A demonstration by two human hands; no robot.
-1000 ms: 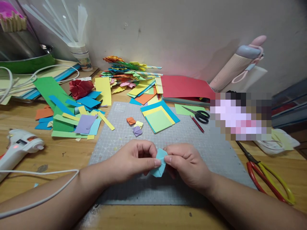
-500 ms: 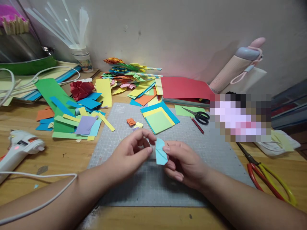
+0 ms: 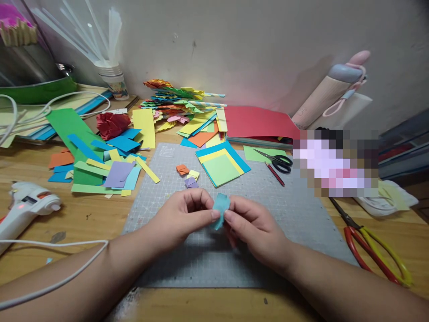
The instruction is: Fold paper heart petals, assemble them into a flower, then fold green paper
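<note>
A small light blue piece of folded paper [image 3: 221, 204] is held up above the grey cutting mat [image 3: 281, 264]. My left hand [image 3: 187, 213] pinches its left side between thumb and fingers. On the other side my right hand [image 3: 256, 228] grips it, thumb in front; its lower fingers are blurred. Just beyond the hands lie small folded papers: an orange one [image 3: 182, 169], a yellow one [image 3: 193, 175] and a purple one [image 3: 191, 182]. A stack of square paper [image 3: 223, 167] in green, yellow and blue rests behind them.
Black-handled scissors [image 3: 279, 162] and a red pencil [image 3: 275, 174] lie at the mat's back right. Larger red-and-yellow-handled scissors [image 3: 375, 250] are at the right. A glue gun [image 3: 31, 201] sits at the left, its white cable crossing near my left forearm. Paper scraps [image 3: 120, 174] pile up behind it.
My left hand has closed on the blue paper, which my right hand alone held before. The paper has turned and now looks curved. The purple folded paper shows more fully.
</note>
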